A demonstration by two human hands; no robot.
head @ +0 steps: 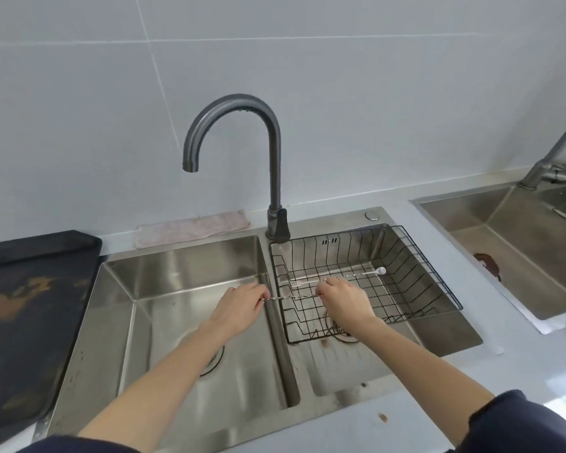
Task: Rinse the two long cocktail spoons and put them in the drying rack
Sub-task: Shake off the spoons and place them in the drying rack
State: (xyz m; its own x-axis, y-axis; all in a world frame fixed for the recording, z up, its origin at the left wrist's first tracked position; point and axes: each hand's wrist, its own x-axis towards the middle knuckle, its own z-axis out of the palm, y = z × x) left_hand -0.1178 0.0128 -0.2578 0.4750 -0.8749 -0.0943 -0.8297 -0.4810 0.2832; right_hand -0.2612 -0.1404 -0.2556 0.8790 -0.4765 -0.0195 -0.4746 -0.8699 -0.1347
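**Spoon spans the divider, long axis left-right, one hand on each end**

Head view (only view):

You've got a thin twisted-stem steel cocktail spoon (293,298) held level betw. both hands, just above the steel divider (276,325) that splits the double sink. Its long axis runs left-to-right across that divider, tipped very slightly up toward the right. Your left hand (239,308) is on the left-basin side of the divider, fingers curled, pinching the stem's left end. Your right hand (343,300) is on the right-basin side, over the black wire drying rack (438,282), fingertips closed on the stem's other end. Which end is the bowl: can't tell, both are hidden in your fingers.

A second long silver spoon w/ a small round white tip (350,276) already lies in the rack, just behind your right hand, axis roughly parallel to the held one, tip pointing away from the divider. A small forked end shows at its divider-side end.

The dark gooseneck tap (275,158) rises from behind the divider; its spout hangs over the left basin. No water visible running.

Judgement: looks like the 2nd spoon is at the placing step. The rack lies right of the divider, so the right hand is nearer; the move is a sideways shift along the spoon's own axis, then down. Keep it parallel to the resting spoon, else the thin stem could slip thru the wire gaps.
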